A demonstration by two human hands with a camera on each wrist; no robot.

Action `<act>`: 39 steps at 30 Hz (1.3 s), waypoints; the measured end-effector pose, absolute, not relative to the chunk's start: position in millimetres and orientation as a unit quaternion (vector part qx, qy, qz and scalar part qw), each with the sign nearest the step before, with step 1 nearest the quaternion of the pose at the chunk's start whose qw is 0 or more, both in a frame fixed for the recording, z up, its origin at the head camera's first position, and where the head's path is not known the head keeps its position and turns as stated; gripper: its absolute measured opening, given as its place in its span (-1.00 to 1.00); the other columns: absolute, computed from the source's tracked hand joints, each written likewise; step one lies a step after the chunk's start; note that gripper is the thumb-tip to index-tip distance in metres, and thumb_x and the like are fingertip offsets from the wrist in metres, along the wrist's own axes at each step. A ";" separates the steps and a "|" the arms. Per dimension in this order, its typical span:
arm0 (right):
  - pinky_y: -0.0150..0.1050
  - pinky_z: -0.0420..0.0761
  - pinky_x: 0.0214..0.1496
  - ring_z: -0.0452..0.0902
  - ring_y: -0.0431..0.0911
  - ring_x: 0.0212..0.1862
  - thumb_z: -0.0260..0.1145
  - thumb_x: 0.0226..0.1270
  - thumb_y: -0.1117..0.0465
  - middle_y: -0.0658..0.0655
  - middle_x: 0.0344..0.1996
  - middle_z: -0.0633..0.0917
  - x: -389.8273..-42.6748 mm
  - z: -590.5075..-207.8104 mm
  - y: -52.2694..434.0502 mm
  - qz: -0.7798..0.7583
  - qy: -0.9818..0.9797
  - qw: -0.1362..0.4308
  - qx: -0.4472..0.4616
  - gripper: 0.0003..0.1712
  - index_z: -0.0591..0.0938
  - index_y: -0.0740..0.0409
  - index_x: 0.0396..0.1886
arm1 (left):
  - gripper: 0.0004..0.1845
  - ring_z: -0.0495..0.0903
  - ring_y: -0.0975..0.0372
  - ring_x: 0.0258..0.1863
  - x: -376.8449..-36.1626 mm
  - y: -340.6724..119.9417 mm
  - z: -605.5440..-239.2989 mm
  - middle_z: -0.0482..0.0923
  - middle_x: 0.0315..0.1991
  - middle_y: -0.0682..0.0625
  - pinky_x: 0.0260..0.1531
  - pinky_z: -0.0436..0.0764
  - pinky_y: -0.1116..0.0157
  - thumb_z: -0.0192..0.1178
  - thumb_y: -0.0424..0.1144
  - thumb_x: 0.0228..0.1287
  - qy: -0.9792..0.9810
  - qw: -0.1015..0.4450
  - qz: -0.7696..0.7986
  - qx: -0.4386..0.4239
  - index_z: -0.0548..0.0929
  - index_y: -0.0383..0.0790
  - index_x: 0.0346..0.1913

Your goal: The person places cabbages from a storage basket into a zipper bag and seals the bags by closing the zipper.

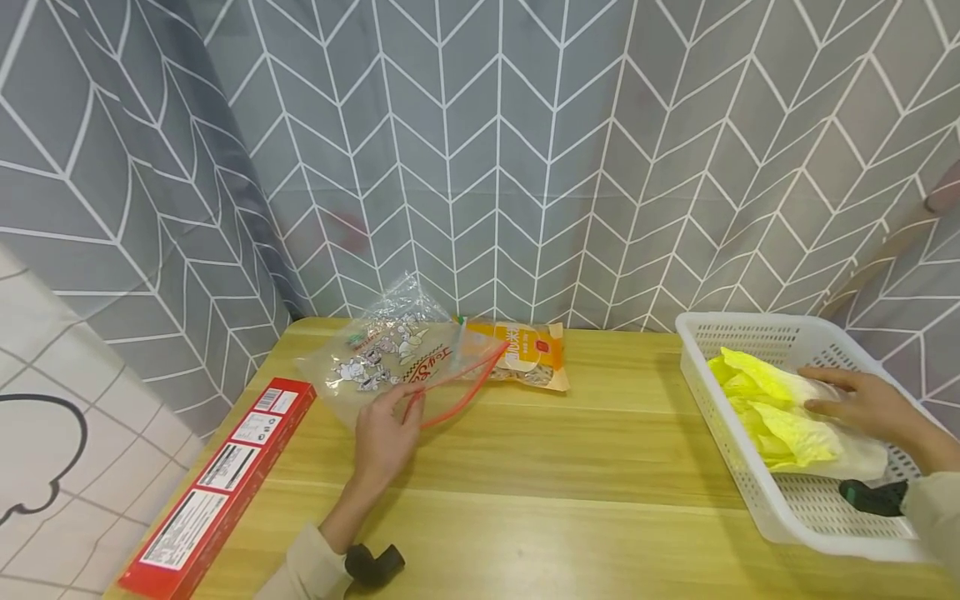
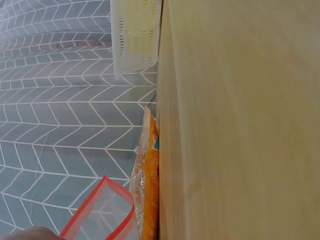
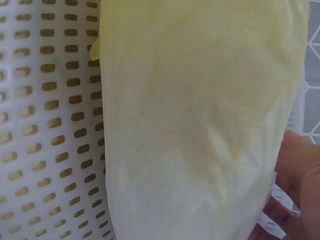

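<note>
My left hand [image 1: 386,433] pinches the red zip rim of a clear printed zip bag [image 1: 382,358] that lies on the wooden table [image 1: 562,467]. The bag's mouth gapes open towards the right [image 2: 102,215]. Behind it lies an orange snack packet [image 1: 528,354]. My right hand [image 1: 862,404] reaches into a white perforated basket [image 1: 750,329] at the right. It rests on the pale stalk end of a yellow-green cabbage [image 1: 780,408], thumb and fingers fairly straight. In the right wrist view the cabbage [image 3: 200,115] fills the frame, with my fingers [image 3: 297,190] at its lower right.
A long red box [image 1: 225,475] lies along the table's left edge. A grey chevron-patterned curtain [image 1: 525,167] hangs close behind the table. The basket stands at the table's right end, partly over the front corner.
</note>
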State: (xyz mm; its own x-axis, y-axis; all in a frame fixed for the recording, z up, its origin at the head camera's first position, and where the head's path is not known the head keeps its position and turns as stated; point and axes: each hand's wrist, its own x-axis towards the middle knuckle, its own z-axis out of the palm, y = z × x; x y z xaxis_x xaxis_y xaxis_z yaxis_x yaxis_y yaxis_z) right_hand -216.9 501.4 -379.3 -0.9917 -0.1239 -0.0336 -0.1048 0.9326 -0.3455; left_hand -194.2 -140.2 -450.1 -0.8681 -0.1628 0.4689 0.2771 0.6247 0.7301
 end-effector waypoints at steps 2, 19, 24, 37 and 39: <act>0.55 0.38 -0.01 0.28 0.72 0.14 0.36 0.42 0.04 0.75 0.27 0.33 -216.9 -381.2 502.1 -0.173 0.983 0.004 -0.054 -0.27 0.41 0.49 0.35 | -0.81 0.15 0.38 -0.83 -194.2 -140.2 -450.3 0.80 -0.10 -0.16 -0.79 0.25 0.39 0.33 -0.33 0.31 -0.865 0.253 -0.432 -0.033 0.79 -0.16 -0.05; 0.47 0.50 -0.08 0.48 0.67 -0.05 0.37 0.28 0.16 0.77 0.02 0.52 -217.1 -391.8 504.9 -0.097 0.987 -0.073 -0.107 -0.31 0.41 0.58 0.22 | -0.82 0.10 0.45 -0.86 -193.9 -140.9 -450.5 0.80 -0.11 -0.18 -0.86 0.17 0.43 0.33 -0.35 0.29 -0.861 0.262 -0.435 -0.039 0.80 -0.18 -0.07; 0.48 0.49 -0.11 0.46 0.68 -0.04 0.47 0.24 0.12 0.77 0.06 0.50 -212.4 -391.1 507.1 -0.094 0.989 -0.071 -0.094 -0.23 0.41 0.50 0.29 | -0.80 0.11 0.44 -0.86 -193.8 -140.1 -451.6 0.80 -0.09 -0.17 -0.84 0.22 0.41 0.34 -0.34 0.28 -0.863 0.253 -0.437 -0.037 0.79 -0.17 -0.05; -0.25 0.39 -0.42 0.52 0.13 -0.34 0.49 0.27 -0.08 0.76 0.06 0.51 -208.6 -387.2 501.7 -0.158 0.983 -0.087 -0.025 -0.16 0.46 0.33 0.37 | -0.82 0.13 0.42 -0.84 -193.5 -140.2 -451.5 0.81 -0.14 -0.15 -0.83 0.21 0.40 0.34 -0.34 0.29 -0.864 0.251 -0.434 -0.038 0.80 -0.17 -0.07; -0.32 0.30 -0.43 0.41 -0.06 -0.42 0.47 0.29 -0.09 0.76 0.07 0.50 -207.3 -388.2 500.7 -0.166 0.982 -0.088 -0.020 -0.18 0.45 0.16 0.44 | -0.82 0.12 0.44 -0.85 -193.9 -140.7 -452.0 0.81 -0.15 -0.15 -0.84 0.19 0.41 0.34 -0.34 0.29 -0.865 0.249 -0.434 -0.039 0.80 -0.16 -0.07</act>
